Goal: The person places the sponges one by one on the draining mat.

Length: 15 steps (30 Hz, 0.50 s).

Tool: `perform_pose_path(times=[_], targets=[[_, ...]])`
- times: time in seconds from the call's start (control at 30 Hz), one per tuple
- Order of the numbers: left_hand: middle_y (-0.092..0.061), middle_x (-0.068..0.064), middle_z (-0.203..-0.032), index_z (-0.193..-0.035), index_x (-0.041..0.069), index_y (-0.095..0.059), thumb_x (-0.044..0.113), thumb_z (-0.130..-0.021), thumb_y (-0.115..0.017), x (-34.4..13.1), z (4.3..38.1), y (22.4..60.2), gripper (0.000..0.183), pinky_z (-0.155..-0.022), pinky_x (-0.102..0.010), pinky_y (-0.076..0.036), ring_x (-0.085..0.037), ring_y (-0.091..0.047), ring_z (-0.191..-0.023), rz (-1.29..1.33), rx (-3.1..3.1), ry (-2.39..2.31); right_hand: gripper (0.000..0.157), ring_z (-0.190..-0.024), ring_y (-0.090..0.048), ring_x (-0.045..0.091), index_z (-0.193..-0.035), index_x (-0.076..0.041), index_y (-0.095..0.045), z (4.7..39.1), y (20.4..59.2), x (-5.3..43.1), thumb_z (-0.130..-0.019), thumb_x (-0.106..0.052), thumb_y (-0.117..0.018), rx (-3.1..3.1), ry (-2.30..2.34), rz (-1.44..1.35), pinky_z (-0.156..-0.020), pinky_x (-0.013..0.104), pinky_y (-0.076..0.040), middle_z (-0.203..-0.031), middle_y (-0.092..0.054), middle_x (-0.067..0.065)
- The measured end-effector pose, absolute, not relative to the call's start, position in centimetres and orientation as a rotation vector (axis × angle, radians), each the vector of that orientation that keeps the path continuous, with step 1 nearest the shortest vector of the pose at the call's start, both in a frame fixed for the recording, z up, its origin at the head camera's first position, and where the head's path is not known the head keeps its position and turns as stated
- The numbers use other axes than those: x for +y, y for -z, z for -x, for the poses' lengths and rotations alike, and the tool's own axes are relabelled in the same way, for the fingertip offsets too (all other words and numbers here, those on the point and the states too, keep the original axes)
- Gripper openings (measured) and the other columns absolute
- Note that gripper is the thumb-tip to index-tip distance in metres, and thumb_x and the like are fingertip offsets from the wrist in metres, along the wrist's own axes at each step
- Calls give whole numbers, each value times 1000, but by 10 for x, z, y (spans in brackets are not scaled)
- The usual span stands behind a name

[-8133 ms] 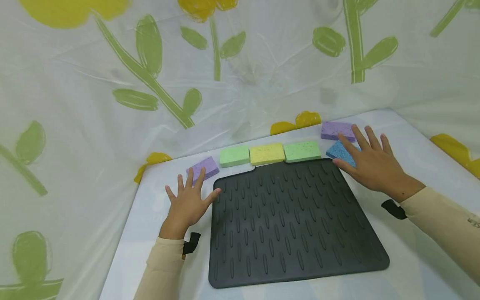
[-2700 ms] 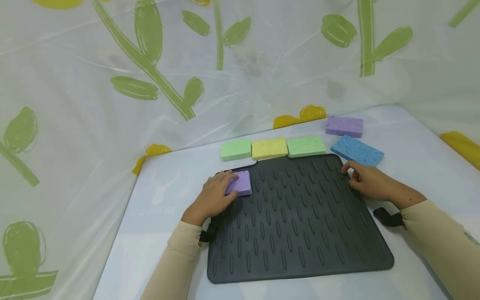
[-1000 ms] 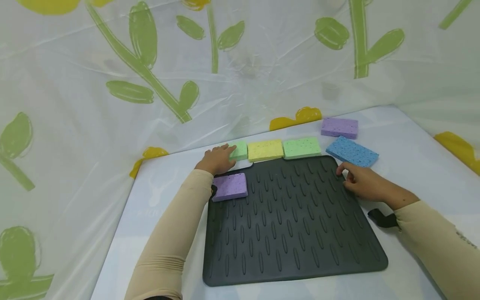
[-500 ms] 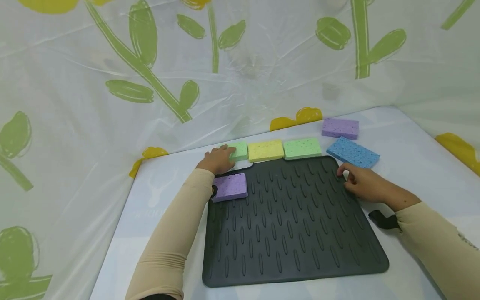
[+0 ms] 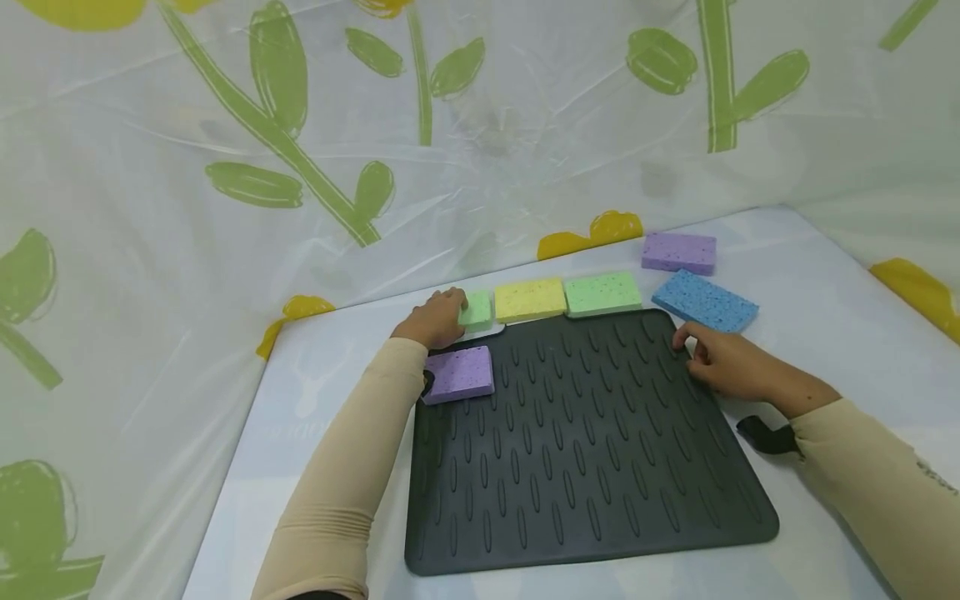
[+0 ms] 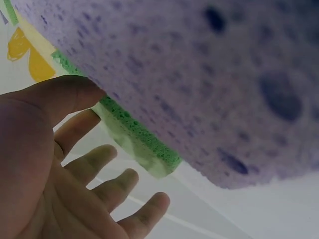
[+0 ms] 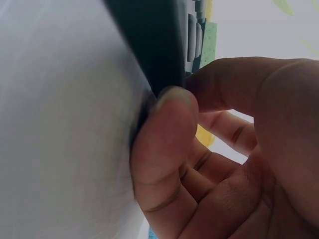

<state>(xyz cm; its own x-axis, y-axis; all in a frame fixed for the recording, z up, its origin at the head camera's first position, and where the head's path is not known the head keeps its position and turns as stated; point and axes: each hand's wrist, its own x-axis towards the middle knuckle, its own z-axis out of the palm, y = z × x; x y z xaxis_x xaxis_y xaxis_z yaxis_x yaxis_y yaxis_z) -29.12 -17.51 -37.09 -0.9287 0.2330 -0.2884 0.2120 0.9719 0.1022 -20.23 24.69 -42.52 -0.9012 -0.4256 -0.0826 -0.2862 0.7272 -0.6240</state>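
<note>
A black drying mat (image 5: pixel 585 442) with raised ribs lies on the white table. My right hand (image 5: pixel 727 364) pinches its right edge; the right wrist view shows the thumb and index finger on the mat's rim (image 7: pixel 154 45). Behind the mat's back-left corner, my left hand (image 5: pixel 433 319) pinches the left end of a light green sponge (image 5: pixel 477 310). Seen from the left wrist, thumb and index finger meet on this green sponge (image 6: pixel 134 127) while the other fingers stay loosely bent. A purple sponge (image 5: pixel 461 373) lies on the mat's back-left corner, close under the left wrist.
Right of the held sponge, a yellow sponge (image 5: pixel 529 300) and another green sponge (image 5: pixel 602 293) line the mat's back edge. A blue sponge (image 5: pixel 705 301) and a second purple sponge (image 5: pixel 678 252) lie at the back right. A flower-patterned curtain (image 5: pixel 495 167) hangs behind the table.
Earlier, my left hand brought the purple sponge onto the mat, then moved back to the green sponge, where its fingers have just drawn in. My right hand came down to the mat's edge and stays there.
</note>
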Motion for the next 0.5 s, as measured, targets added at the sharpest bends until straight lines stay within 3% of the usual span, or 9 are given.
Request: perform_pose_path(times=[0.5], targets=[[-55,-16,-126,-125,6,-46,24,-95,-66,-177,290,369,41,-101,-55,-45,-35,-54,-119,-329,2876,-17,30,-55,-47,13,-125,0,-48,203,423,247,-95,0,-51,2711,907,584,-48,29,-41,-75,-54,4]])
